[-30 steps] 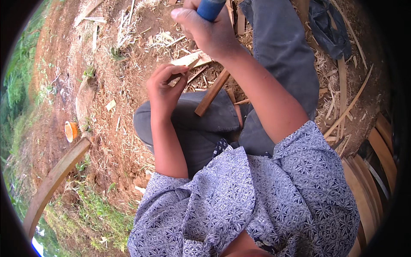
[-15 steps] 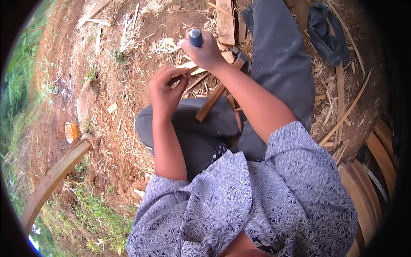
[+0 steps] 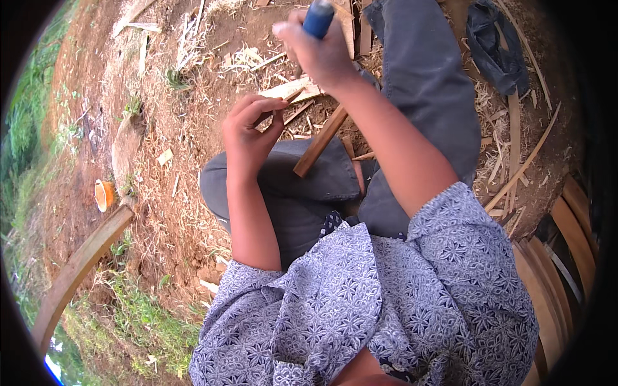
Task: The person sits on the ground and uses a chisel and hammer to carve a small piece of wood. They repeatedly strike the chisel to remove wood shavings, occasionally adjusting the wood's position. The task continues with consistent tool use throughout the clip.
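My left hand (image 3: 250,128) is closed in a pinch on a thin sliver of wood (image 3: 294,95), whose tip pokes out past my fingers toward the right. Up and to the right, my right hand (image 3: 325,61) wraps round a blue-handled tool (image 3: 318,19). The butt of its handle points up; its working end is hidden below my fist. Beneath the two hands lies a pale flat piece of wood (image 3: 277,91). A brown wooden bar (image 3: 320,143) slants across my bent left leg, its far end hidden behind my right forearm.
Wood shavings (image 3: 244,59) and offcuts litter the brown soil. A dark plastic bag (image 3: 496,55) lies beyond my outstretched right leg (image 3: 421,96). Curved boards (image 3: 544,283) are stacked at lower right. At left are an orange bowl-like object (image 3: 104,195) and a long beam (image 3: 80,273).
My right hand has risen up and to the right with the blue-handled tool, away from my left hand. My left hand has barely moved; the sliver in it now shows more clearly.
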The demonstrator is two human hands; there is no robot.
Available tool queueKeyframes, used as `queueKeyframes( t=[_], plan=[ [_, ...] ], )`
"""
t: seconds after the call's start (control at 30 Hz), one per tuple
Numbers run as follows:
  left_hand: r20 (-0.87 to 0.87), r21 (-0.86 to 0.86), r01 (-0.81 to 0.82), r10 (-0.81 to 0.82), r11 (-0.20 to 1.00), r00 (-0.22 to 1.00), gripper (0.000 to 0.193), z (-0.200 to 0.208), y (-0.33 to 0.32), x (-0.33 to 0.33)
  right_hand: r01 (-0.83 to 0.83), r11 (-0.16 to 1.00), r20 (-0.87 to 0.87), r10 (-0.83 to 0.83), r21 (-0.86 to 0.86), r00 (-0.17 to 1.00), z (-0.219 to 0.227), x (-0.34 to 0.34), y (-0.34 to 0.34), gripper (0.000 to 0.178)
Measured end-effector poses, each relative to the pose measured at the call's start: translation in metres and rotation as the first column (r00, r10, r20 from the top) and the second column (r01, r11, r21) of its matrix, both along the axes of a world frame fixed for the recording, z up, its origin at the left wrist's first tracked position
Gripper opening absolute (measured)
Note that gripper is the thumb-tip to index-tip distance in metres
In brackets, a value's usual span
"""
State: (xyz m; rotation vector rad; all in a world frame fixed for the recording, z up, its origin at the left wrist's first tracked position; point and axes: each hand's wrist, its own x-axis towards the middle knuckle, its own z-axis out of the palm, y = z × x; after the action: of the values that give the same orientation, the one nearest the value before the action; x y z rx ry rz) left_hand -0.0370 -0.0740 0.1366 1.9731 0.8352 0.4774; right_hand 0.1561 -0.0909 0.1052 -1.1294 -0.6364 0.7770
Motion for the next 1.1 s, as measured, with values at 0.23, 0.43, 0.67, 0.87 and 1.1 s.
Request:
queueKeyframes(
  t=[0.23, 0.43, 0.67, 0.87, 1.1],
  plan=[
    [-0.031, 0.086, 0.014, -0.012, 0.996, 0.999, 0.027, 0.001, -0.003, 0.009, 0.034, 0.989, 0.207, -0.004, -0.141, 0.978, -0.034, -0.015, -0.003, 0.026],
    [0.007, 0.056, -0.004, 0.004, 0.998, 1.000, 0.025, -0.005, -0.003, 0.001, -0.076, 0.993, -0.115, 0.086, 0.087, 0.990, 0.025, 0.003, -0.002, 0.032],
    [-0.023, 0.081, -0.007, 0.009, 0.997, 1.000, 0.023, -0.001, -0.002, 0.003, -0.018, 0.997, -0.034, 0.016, -0.074, 0.999, -0.006, -0.006, -0.006, 0.031],
    [-0.006, 0.061, 0.000, 0.001, 0.998, 1.000, 0.023, 0.003, -0.003, 0.012, 0.013, 0.996, 0.256, 0.011, -0.091, 0.967, -0.037, -0.020, -0.008, 0.027],
    [-0.018, 0.072, 0.001, 0.000, 0.997, 1.000, 0.023, 0.001, -0.001, 0.003, -0.077, 0.996, -0.058, 0.079, 0.045, 0.995, 0.028, 0.000, -0.002, 0.030]
  ],
)
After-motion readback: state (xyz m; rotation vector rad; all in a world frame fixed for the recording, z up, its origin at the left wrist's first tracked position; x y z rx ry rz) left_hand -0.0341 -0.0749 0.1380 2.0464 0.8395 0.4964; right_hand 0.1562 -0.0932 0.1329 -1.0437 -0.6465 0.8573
